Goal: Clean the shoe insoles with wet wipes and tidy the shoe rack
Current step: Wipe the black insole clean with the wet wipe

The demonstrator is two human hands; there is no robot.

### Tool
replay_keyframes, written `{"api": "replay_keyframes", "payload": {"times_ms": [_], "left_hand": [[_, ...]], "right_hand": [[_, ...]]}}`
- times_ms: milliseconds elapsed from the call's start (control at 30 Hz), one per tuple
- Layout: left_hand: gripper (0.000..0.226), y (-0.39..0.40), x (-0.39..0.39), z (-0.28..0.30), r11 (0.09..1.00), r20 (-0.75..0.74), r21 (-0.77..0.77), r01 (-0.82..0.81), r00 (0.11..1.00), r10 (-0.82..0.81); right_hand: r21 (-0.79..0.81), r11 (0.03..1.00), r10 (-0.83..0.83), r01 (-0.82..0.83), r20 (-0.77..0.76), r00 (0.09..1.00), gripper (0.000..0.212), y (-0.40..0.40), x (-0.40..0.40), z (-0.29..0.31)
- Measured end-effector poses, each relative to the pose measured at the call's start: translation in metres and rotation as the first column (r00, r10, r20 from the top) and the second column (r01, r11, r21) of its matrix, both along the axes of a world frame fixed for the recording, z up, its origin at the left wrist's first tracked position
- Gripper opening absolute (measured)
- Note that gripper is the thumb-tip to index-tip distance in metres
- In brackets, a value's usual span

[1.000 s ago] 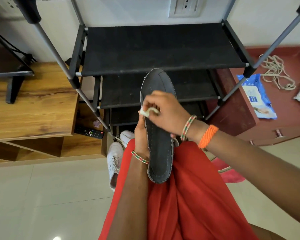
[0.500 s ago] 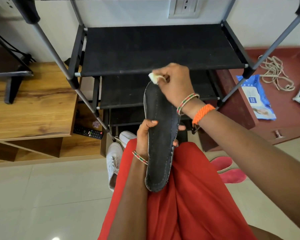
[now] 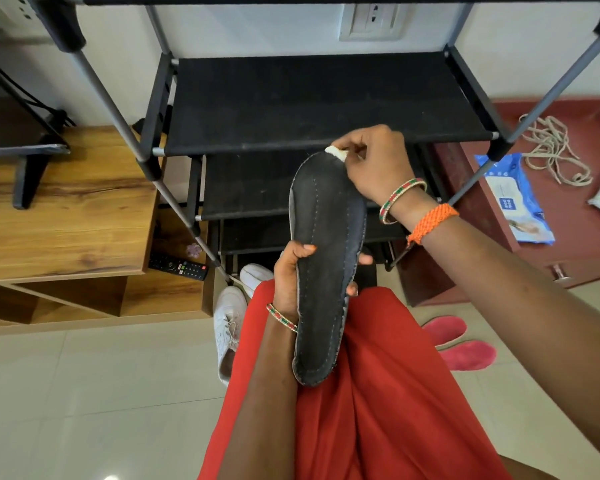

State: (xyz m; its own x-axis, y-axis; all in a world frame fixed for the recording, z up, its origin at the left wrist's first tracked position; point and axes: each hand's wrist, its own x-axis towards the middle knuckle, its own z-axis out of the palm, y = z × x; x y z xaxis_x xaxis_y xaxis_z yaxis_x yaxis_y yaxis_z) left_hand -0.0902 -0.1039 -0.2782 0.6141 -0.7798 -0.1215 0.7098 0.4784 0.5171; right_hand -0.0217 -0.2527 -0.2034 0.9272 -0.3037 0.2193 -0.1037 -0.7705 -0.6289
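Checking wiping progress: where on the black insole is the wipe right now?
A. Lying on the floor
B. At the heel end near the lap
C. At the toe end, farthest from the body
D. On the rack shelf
C: the right hand pinches the wipe at the far tip of the insole.

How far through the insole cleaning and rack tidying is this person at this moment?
Done: nothing visibly finished. In hand: the left hand grips the black insole while the right hand pinches a wet wipe at its toe end. Left: two pink insoles lie on the floor, white shoes sit off the shoe rack, whose visible shelves hold nothing.
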Motion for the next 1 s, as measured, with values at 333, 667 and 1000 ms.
{"api": "replay_keyframes", "payload": {"times_ms": [333,667,1000], "left_hand": [[0.051,0.002,0.003,-0.003,0.999,-0.012,-0.04,-0.023,1.0,0.022],[0.047,0.004,0.004,-0.002,0.995,-0.051,-0.073,-0.062,0.997,0.058],[0.045,0.005,0.004,-0.002,0.995,-0.037,-0.047,-0.083,0.996,0.082]], "right_hand": [[0.067,0.996,-0.076,0.058,0.312,0.947,0.034,-0.009,-0.001,0.016],[-0.357,0.779,0.573,-0.516,0.07,0.817,0.031,0.031,-0.031,-0.011],[-0.354,0.766,0.573,-0.537,-0.005,0.82,0.032,0.029,-0.04,-0.005]]}}
